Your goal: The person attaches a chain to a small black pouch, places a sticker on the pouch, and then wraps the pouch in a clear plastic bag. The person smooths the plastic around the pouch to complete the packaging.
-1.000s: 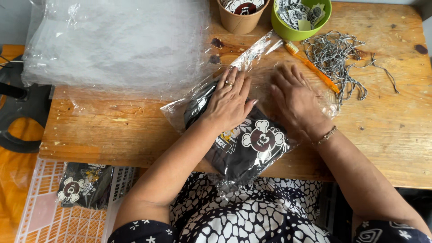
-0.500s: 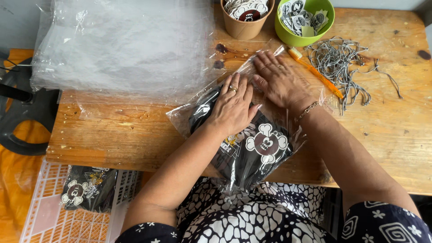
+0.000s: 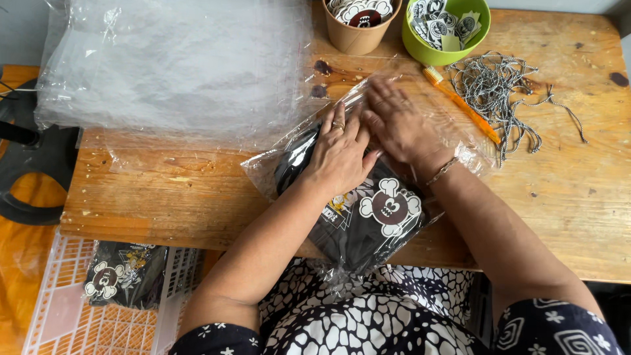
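Worn wooden bench (image 3: 197, 190), scuffed and stained; both hands, left hand (image 3: 338, 154) and right hand (image 3: 401, 125), press flat with open fingers on a bagged black garment (image 3: 368, 217) at the near edge

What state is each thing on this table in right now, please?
Bagged black garment: flat, overhanging the table edge.
Left hand: open, pressing the bag.
Right hand: open, flat on the bag.
Paper cup: upright, filled.
Green bowl: upright, filled.
Clear bags: piled.
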